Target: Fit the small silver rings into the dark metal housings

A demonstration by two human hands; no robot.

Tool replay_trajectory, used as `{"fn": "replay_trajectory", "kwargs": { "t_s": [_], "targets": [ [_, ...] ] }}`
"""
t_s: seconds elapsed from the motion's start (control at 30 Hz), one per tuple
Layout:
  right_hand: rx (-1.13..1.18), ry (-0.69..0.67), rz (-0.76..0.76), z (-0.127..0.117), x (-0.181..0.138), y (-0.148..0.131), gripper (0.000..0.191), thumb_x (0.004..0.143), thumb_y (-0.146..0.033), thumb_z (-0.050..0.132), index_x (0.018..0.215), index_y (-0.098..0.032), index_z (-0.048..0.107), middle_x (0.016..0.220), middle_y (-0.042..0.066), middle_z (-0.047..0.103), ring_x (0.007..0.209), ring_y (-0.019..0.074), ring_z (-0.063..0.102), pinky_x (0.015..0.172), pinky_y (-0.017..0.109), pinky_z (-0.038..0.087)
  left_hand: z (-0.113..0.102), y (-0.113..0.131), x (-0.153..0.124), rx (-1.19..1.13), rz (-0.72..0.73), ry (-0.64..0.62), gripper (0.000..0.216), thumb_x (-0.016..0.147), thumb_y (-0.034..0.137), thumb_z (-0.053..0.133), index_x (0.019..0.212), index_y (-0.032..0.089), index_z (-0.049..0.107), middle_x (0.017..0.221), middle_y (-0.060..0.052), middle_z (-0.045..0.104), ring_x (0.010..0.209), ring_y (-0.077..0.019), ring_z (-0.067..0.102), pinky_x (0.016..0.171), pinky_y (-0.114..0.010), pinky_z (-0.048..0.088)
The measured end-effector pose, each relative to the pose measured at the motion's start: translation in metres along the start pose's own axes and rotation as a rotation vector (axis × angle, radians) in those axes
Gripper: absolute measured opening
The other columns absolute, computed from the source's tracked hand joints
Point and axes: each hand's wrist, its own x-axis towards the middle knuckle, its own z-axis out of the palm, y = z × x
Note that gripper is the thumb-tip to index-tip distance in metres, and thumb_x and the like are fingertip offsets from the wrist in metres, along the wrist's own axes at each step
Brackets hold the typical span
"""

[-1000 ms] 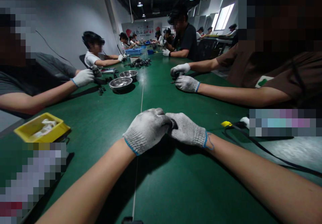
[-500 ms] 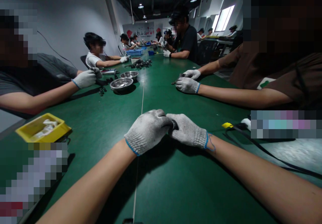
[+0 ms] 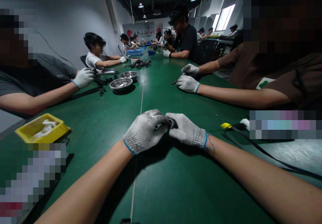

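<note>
Both my hands wear grey knitted gloves and meet at the middle of the green table (image 3: 161, 183). My left hand (image 3: 144, 131) and my right hand (image 3: 187, 130) are both closed around a small dark round part (image 3: 171, 123), which shows only as a sliver between the fingers. What else the part is made of stays hidden by the gloves.
A yellow bin (image 3: 41, 128) with white pieces sits at the left. Two steel bowls (image 3: 121, 82) and a pile of dark parts (image 3: 139, 63) lie farther up. A black cable (image 3: 264, 150) with a yellow tag runs at the right. Gloved co-workers' hands (image 3: 187, 83) rest on both sides.
My hands stay together in place; the fingers have shifted slightly so the dark part shows a little more. The co-worker's hands on the right have moved closer together.
</note>
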Motion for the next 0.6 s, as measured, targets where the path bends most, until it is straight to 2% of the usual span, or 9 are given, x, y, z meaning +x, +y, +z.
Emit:
{"fn": "replay_trajectory", "kwargs": {
  "t_s": [0.13, 0.23, 0.6],
  "targets": [
    [0.068, 0.017, -0.015, -0.002, 0.001, -0.001, 0.016, 0.073, -0.027, 0.062, 0.072, -0.021, 0.047, 0.068, -0.004, 0.051, 0.064, 0.0137, 0.043, 0.06, 0.028, 0.029, 0.004, 0.002, -0.005, -0.039, -0.037, 0.121, 0.013, 0.091, 0.016, 0.064, 0.1, 0.015, 0.074, 0.091, -0.008, 0.074, 0.079, -0.0185, 0.071, 0.072, -0.031, 0.06],
    [0.091, 0.026, -0.028, -0.001, 0.001, 0.001, 0.018, 0.075, -0.028, 0.063, 0.072, -0.021, 0.047, 0.068, -0.004, 0.051, 0.063, 0.0132, 0.042, 0.06, 0.027, 0.029, 0.008, 0.006, -0.008, -0.028, -0.024, 0.162, 0.018, 0.092, 0.017, 0.063, 0.106, 0.015, 0.073, 0.093, -0.009, 0.073, 0.081, -0.0196, 0.071, 0.072, -0.033, 0.061],
    [0.074, 0.038, -0.018, -0.001, 0.001, 0.002, 0.017, 0.072, -0.026, 0.064, 0.073, -0.021, 0.049, 0.07, -0.003, 0.054, 0.066, 0.0148, 0.045, 0.062, 0.028, 0.032, 0.011, 0.007, -0.01, 0.086, 0.033, 0.029, 0.026, 0.097, 0.019, 0.055, 0.116, 0.016, 0.072, 0.097, -0.011, 0.073, 0.084, -0.0224, 0.07, 0.076, -0.037, 0.061]
  ]
}}
